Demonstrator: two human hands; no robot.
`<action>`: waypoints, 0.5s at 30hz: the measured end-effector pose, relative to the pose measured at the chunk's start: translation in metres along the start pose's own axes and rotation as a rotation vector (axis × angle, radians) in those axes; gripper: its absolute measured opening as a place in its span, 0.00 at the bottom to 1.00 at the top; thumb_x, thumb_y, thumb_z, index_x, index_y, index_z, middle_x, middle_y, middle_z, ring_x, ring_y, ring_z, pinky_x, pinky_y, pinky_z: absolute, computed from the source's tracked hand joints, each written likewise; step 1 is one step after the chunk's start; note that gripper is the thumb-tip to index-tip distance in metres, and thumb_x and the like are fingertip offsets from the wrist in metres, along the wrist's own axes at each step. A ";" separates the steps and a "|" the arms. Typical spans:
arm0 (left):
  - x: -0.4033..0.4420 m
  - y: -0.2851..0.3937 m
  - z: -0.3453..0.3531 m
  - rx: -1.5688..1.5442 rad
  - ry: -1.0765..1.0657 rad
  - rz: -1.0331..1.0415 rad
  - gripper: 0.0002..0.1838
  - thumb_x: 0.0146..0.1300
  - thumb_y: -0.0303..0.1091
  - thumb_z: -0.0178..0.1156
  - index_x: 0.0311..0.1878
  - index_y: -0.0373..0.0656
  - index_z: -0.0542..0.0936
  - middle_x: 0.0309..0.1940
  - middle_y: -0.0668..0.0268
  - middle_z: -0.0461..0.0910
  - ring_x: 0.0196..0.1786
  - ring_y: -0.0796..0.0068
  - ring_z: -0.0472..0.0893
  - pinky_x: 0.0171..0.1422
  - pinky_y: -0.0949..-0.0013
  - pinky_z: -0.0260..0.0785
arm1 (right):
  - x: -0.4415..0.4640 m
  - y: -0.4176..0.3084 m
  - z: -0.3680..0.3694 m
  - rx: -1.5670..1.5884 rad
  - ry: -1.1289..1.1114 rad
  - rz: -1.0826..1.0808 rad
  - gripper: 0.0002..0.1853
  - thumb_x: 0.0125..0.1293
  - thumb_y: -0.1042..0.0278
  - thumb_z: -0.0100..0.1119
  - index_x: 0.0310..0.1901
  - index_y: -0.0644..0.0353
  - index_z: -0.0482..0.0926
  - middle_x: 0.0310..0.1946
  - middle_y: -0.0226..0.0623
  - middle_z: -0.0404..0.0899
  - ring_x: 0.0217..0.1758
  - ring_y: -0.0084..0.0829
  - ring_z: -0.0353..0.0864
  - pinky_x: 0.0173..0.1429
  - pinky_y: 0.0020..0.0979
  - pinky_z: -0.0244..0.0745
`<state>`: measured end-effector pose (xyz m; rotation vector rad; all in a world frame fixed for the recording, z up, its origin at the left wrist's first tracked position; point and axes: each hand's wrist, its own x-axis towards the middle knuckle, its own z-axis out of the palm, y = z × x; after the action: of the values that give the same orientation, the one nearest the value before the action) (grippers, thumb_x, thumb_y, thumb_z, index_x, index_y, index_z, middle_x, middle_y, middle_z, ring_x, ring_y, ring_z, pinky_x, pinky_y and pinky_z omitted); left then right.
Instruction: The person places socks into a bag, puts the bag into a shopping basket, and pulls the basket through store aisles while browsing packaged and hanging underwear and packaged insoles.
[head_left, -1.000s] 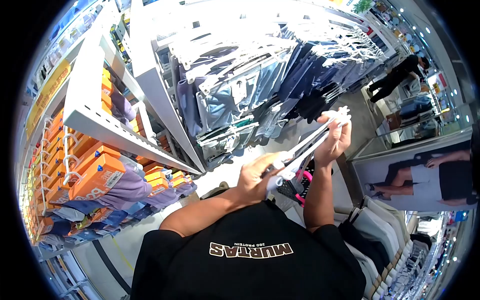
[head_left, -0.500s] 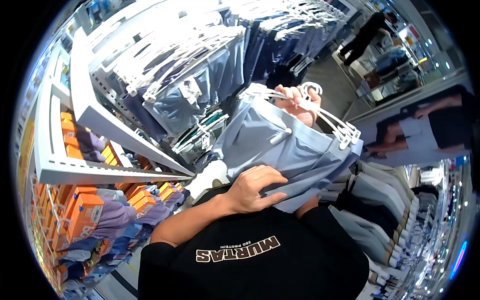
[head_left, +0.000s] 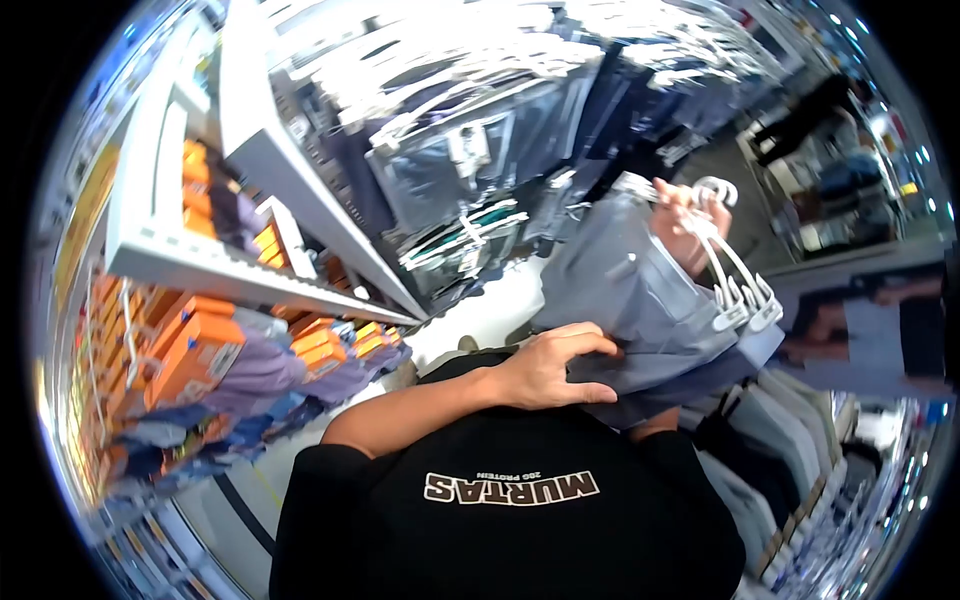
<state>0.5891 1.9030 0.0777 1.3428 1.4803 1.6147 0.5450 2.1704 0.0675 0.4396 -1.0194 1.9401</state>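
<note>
My right hand (head_left: 690,228) is raised and closed around the tops of white clip hangers (head_left: 735,272). Grey-blue bottoms (head_left: 640,290) hang from these hangers; shorts or trousers, I cannot tell which. More than one garment seems layered there, with a darker edge low on the right. In front of the cloth, my left hand (head_left: 560,368) has its thumb and fingers spread apart. Its fingertips lie at or against the lower part of the fabric. The bottoms hide most of my right forearm.
Racks of bottoms on white hangers (head_left: 480,150) stand ahead. A white metal frame (head_left: 300,180) is at left, above orange-tagged clothing (head_left: 195,350). Folded-over garments (head_left: 760,450) hang at right. A person in dark clothes (head_left: 805,118) stands far right.
The view has swung left, so the racks appear shifted right. Both hands and the hung bottoms sit further right in the picture. My right hand still grips the hangers.
</note>
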 end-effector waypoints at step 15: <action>0.003 -0.017 -0.039 -0.157 0.673 0.017 0.48 0.64 0.58 0.66 0.71 0.30 0.58 0.66 0.49 0.62 0.69 0.58 0.65 0.74 0.60 0.56 | 0.017 0.012 0.101 -0.962 0.005 -0.111 0.17 0.79 0.59 0.49 0.57 0.64 0.69 0.28 0.27 0.72 0.26 0.14 0.66 0.30 0.17 0.61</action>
<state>0.5483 1.8946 0.0671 0.7490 1.6468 2.2765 0.5175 2.0955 0.1335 -0.0622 -1.7161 1.1500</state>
